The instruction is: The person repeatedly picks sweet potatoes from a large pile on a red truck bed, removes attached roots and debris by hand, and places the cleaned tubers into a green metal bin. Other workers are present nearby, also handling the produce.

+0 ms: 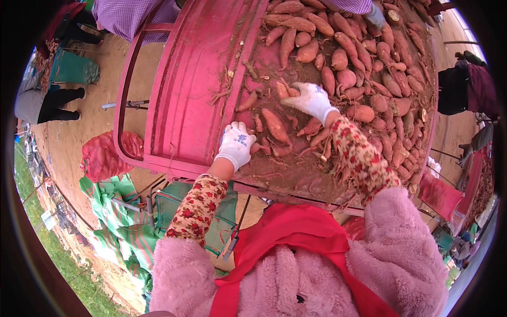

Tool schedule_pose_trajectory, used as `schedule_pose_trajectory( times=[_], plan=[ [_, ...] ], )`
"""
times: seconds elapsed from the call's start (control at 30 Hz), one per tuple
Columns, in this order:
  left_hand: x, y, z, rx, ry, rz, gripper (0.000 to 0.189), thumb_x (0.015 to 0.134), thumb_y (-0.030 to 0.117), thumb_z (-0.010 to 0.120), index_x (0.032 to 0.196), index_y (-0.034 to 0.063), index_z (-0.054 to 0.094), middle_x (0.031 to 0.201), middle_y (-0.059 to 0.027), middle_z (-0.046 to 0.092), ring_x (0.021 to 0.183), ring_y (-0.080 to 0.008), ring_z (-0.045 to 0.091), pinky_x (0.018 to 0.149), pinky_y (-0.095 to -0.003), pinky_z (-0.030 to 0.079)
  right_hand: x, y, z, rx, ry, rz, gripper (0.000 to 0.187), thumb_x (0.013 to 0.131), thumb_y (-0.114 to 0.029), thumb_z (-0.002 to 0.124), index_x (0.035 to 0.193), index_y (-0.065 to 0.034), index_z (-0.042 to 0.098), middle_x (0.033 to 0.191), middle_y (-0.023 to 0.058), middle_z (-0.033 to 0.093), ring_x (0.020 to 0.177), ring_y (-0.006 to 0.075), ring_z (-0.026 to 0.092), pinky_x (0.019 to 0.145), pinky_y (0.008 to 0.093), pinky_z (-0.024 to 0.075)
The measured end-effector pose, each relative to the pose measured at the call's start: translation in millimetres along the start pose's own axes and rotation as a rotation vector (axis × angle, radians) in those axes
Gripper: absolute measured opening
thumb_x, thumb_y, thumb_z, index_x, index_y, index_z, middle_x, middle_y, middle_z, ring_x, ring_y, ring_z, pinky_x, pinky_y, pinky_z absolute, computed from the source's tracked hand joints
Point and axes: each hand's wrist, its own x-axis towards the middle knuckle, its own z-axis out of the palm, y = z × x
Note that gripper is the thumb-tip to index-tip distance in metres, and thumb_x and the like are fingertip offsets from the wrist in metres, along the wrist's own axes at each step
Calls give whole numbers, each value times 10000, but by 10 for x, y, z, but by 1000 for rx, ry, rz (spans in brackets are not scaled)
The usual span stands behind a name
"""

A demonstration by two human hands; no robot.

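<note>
Both my hands wear white knit gloves with blue printing. My right hand (311,99) is closed around a small orange-red sweet potato (282,90), whose end sticks out past the fingers. By the raised edge between the pink metal panel (190,87) and the soil-covered bed, my left hand (237,143) faces palm down with its fingers curled under. A thin sweet potato (258,148) shows beside its thumb; whether the fingers grip anything is hidden. Between the hands lies a larger sweet potato (276,126), with small roots around it. A big heap of sweet potatoes (360,113) covers the bed's right side.
Across the bed, another person's gloved hand (375,20) reaches into the heap. A pink metal rail (121,99) borders the left end. Below it are a filled red mesh sack (109,156), green striped sacks (122,216) and a green crate (214,233). People stand on both sides.
</note>
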Motion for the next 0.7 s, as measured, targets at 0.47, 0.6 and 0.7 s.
schedule_pose_trajectory(
  times=[0.47, 0.6, 0.7],
  plan=[
    [-1126, 145, 738, -1796, 624, -448, 423, 730, 80, 817, 1101, -38, 653, 978, -43, 681, 862, -124, 635, 812, -269, 537, -554, -143, 916, 140, -42, -149, 731, 775, -569, 708, 1323, -93, 622, 1259, 212, 609, 1224, 338, 559, 1017, 397, 450],
    [-1981, 287, 676, -2070, 780, -394, 426, 754, 32, 764, 1147, -20, 611, 980, -69, 652, 823, -162, 649, 754, -291, 554, -955, -207, 758, 649, -176, -249, 777, 810, -388, 784, 1394, 44, 507, 1180, 162, 669, 1017, 187, 673, 847, 295, 545],
    [-2714, 337, 713, -2170, 913, -420, 461, 766, 21, 726, 1197, -3, 565, 1028, -100, 624, 857, -215, 665, 748, -335, 581, -1495, -705, 997, 1087, -303, -280, 574, 862, -223, 750, 1336, 26, 541, 1029, 104, 695, 880, 147, 666, 786, 269, 561]
  ],
)
